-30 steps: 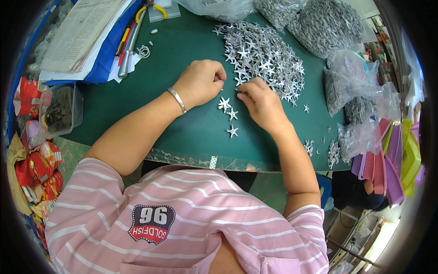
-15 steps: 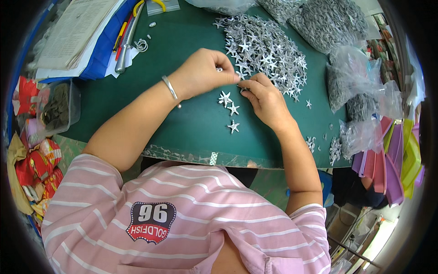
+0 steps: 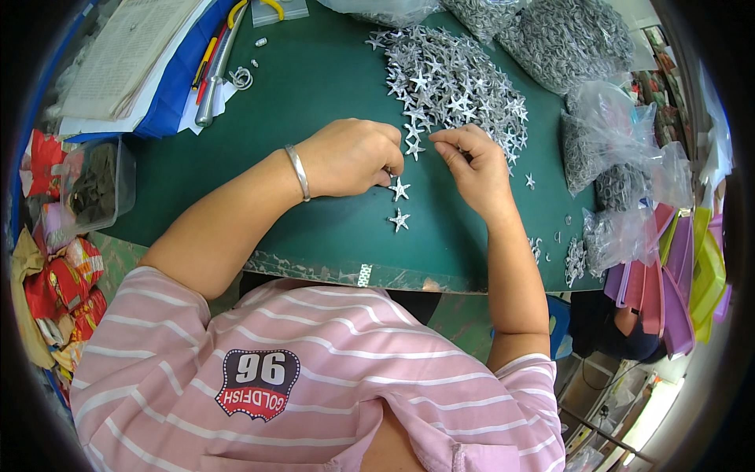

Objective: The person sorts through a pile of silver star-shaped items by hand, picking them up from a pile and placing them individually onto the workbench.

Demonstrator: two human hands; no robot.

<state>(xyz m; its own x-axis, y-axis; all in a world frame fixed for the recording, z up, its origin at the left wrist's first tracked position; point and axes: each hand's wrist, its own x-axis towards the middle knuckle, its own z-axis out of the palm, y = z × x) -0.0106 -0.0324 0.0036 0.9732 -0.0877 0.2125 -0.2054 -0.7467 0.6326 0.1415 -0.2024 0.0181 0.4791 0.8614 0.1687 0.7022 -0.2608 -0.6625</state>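
Note:
My left hand (image 3: 352, 160) is closed, fingers curled down to the green tabletop. A bit of silver shows at its fingertips, where a silver starfish charm lay; most of it is covered. Just below the fingertips lie two starfish charms, an upper one (image 3: 399, 189) and a lower one (image 3: 399, 220). My right hand (image 3: 478, 169) has thumb and forefinger pinched together above the table; anything between them is too small to make out. Another starfish charm (image 3: 414, 147) lies between the hands, near the edge of a large heap of starfish charms (image 3: 456, 82).
Clear bags of grey metal pieces (image 3: 570, 43) stand at the back and right. Far left are a blue tray (image 3: 167, 102) with papers, a metal rod (image 3: 216, 82), metal rings (image 3: 241, 77) and a plastic tub (image 3: 126, 181). Small piles of metal parts (image 3: 576, 259) sit near right.
My left hand has moved down and slightly right, onto the place of a starfish charm. My right hand has shifted right, away from the left. Another charm now shows between them.

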